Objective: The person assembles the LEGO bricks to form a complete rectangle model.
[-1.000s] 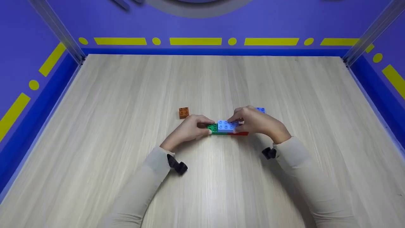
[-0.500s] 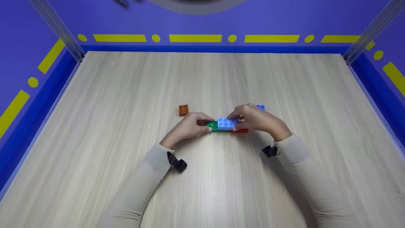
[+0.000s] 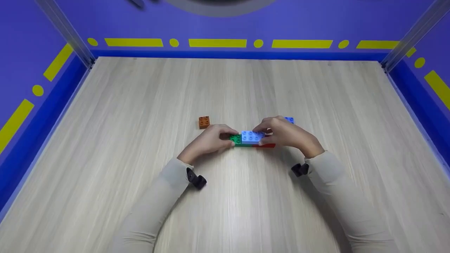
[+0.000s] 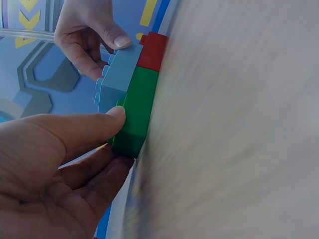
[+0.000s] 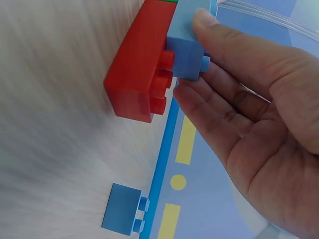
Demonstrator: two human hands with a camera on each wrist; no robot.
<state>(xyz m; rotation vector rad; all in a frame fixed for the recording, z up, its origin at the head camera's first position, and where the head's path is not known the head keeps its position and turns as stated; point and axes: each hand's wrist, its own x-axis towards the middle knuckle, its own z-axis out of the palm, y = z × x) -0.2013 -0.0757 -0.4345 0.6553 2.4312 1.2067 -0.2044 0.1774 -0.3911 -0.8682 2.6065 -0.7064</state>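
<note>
A green brick [image 4: 139, 107] and a red brick [image 5: 137, 64] stand end to end on the table. Across their joint sits a light blue brick [image 3: 251, 137], on top of both. My left hand [image 3: 211, 140] pinches the outer end of the green brick between thumb and fingers. From the other side, my right hand [image 3: 286, 133] pinches the light blue brick near its right end, thumb on the near face. In the right wrist view, several studs of the red brick show beside the light blue one.
An orange-brown brick [image 3: 204, 122] lies just beyond my left hand. A small blue brick [image 5: 122, 209] lies behind my right hand, partly hidden in the head view. Blue walls with yellow marks [image 3: 217, 43] enclose the wooden table [image 3: 225, 91].
Both hands keep their grips and the bricks stay together in place. The whole head view has shifted slightly.
</note>
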